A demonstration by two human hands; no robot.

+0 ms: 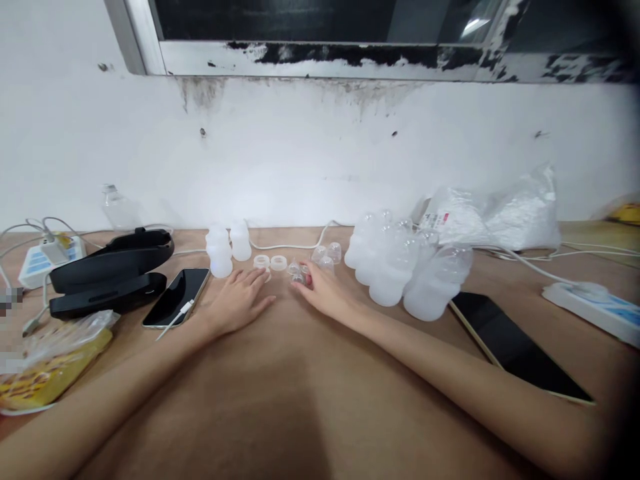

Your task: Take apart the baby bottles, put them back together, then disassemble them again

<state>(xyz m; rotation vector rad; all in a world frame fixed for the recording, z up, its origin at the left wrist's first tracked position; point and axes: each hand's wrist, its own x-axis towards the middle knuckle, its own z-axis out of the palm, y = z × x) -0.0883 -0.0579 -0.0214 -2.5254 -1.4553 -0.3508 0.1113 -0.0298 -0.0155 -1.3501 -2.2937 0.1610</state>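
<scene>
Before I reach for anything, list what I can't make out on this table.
All in the head view:
- Right hand: whether it grips or only touches the small clear pieces; its fingers partly cover them.
- White rings: the full outline of the nearest one, under the left hand's fingers.
- Right-side bottles: exact count; they overlap.
- Label: print too small and blurred.
- Yellow item: blurred, cut off by the right edge.

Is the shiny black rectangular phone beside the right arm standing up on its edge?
No, the shiny black phone lies flat on the brown tabletop.
</scene>
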